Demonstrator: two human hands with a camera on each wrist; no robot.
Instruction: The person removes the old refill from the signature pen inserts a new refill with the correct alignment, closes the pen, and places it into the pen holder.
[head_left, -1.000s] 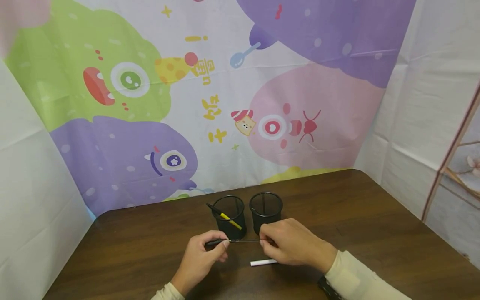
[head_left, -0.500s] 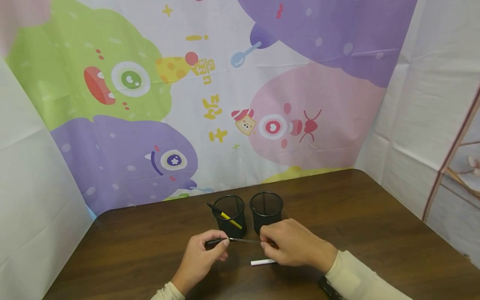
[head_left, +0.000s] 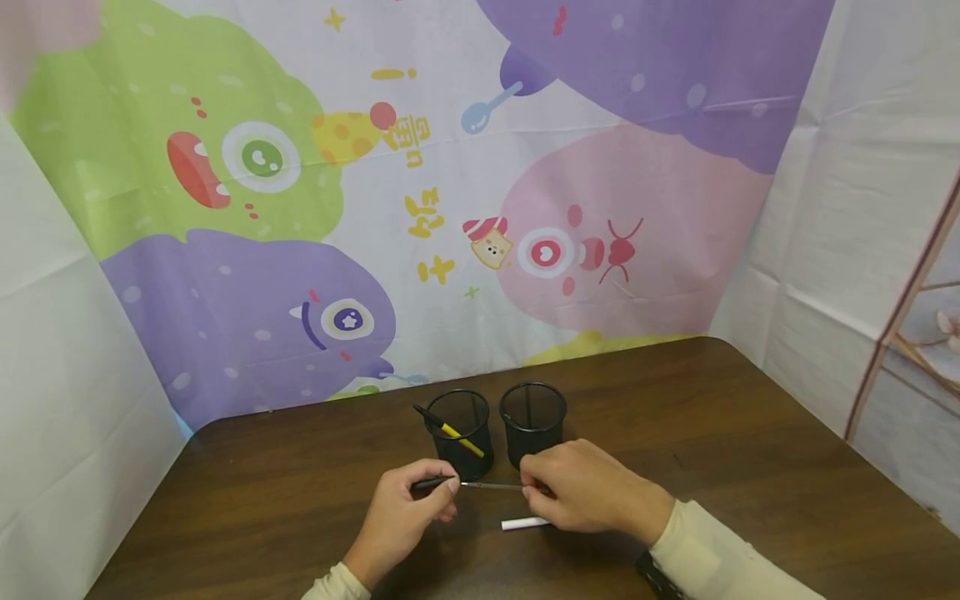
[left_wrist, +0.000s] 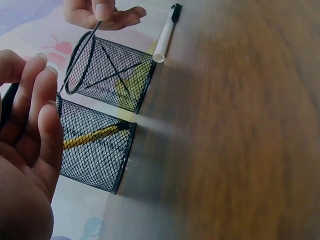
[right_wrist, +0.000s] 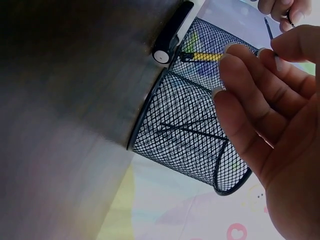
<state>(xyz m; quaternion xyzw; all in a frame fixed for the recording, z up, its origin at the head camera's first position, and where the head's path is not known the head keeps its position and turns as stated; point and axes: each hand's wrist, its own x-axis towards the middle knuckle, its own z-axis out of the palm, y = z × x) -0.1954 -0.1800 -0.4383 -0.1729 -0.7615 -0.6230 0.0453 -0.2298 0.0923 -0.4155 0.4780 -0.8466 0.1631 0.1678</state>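
My left hand grips a black pen barrel, mostly hidden by its fingers. Between thumb and fingertips, my right hand pinches the far end of a thin dark rod like a pen refill. The rod spans the gap between both hands, its silvery end right at the left fingertips. In the left wrist view the refill slants across the mesh cups. Below the right hand, a white pen lies on the table, partly covered in the head view; its black clip shows in the right wrist view.
Two black mesh pen cups stand just beyond the hands. A yellow-and-black pen leans in the left cup; the right cup is beside it. The brown table ends at a cartoon-printed cloth backdrop.
The thin rod now slopes slightly down to the right, and its silvery end shows more clearly by the left fingertips. Both hands keep nearly the same place and grip.
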